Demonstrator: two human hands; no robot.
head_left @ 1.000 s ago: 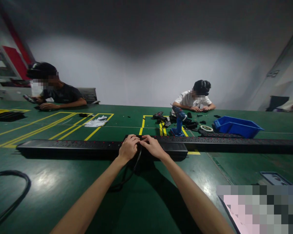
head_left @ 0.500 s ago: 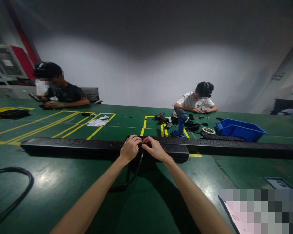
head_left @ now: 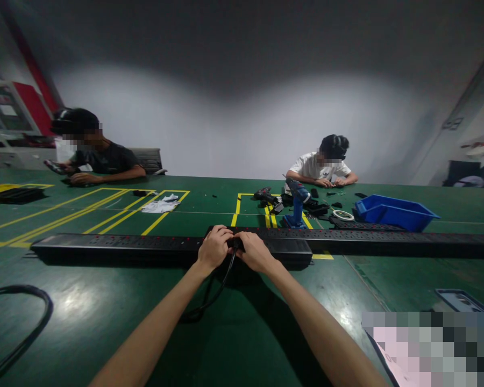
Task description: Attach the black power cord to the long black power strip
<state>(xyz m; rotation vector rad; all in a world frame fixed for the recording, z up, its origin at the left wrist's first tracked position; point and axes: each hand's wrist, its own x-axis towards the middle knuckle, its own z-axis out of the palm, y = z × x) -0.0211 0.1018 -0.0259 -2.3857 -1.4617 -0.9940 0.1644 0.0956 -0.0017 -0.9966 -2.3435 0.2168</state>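
A long black power strip [head_left: 121,248] lies across the green table, with a second black strip [head_left: 387,243] behind it reaching to the right. My left hand [head_left: 215,248] rests on the near strip with its fingers bent together over it. Close beside it, my right hand [head_left: 256,250] has its fingers closed around the black end of a cable [head_left: 226,277]. The cable drops from between my hands to the table in front of the strip. What lies under my left fingers is hidden.
A blue drill [head_left: 296,203], a dark drill [head_left: 266,195], loose black parts and a blue bin [head_left: 395,212] are beyond the strips. White gloves [head_left: 161,204] lie back left. Two people sit across the table. A thick cable [head_left: 36,322] curls at front left.
My right hand has turned and moved slightly down, and its fingers now close on the dark cable end. My left hand stays nearly in place. The view has shifted slightly.
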